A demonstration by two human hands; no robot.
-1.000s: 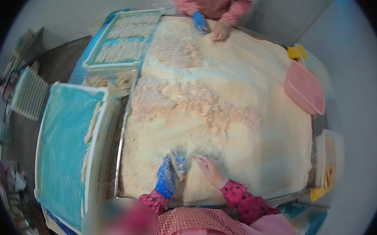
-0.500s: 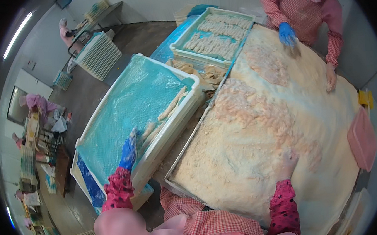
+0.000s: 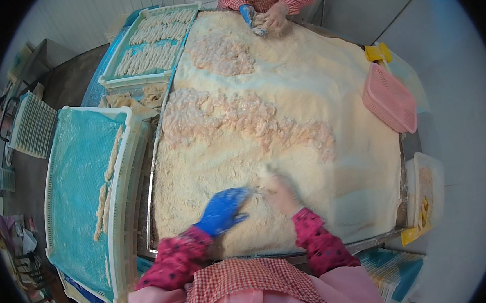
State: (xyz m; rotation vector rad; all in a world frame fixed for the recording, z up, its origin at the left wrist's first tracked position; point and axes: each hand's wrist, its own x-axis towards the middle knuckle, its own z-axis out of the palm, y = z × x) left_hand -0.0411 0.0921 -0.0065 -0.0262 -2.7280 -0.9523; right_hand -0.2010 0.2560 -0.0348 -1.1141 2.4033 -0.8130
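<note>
My left hand [image 3: 223,209], in a blue glove, lies flat with fingers spread on a wide bed of pale breadcrumbs [image 3: 305,79] that covers the table. My right hand [image 3: 281,191] is bare, dusted with crumbs and blurred. It presses into the crumbs just to the right of the left hand, and whether it holds a piece is hidden. A band of pinkish raw pieces [image 3: 240,115] lies across the crumbs beyond both hands. On my left a white tray with a blue liner [image 3: 73,180] holds a few breaded strips [image 3: 106,189].
A second tray [image 3: 151,45] filled with several breaded strips stands at the far left. Another person's hands [image 3: 265,19], one blue-gloved, work at the far edge. A pink basket [image 3: 388,97] and a white tub [image 3: 426,192] sit on the right.
Half a second ago my left hand was over the blue-lined tray on the left. Now both hands are back on the crumb bed, close together, and the view has swung right.
</note>
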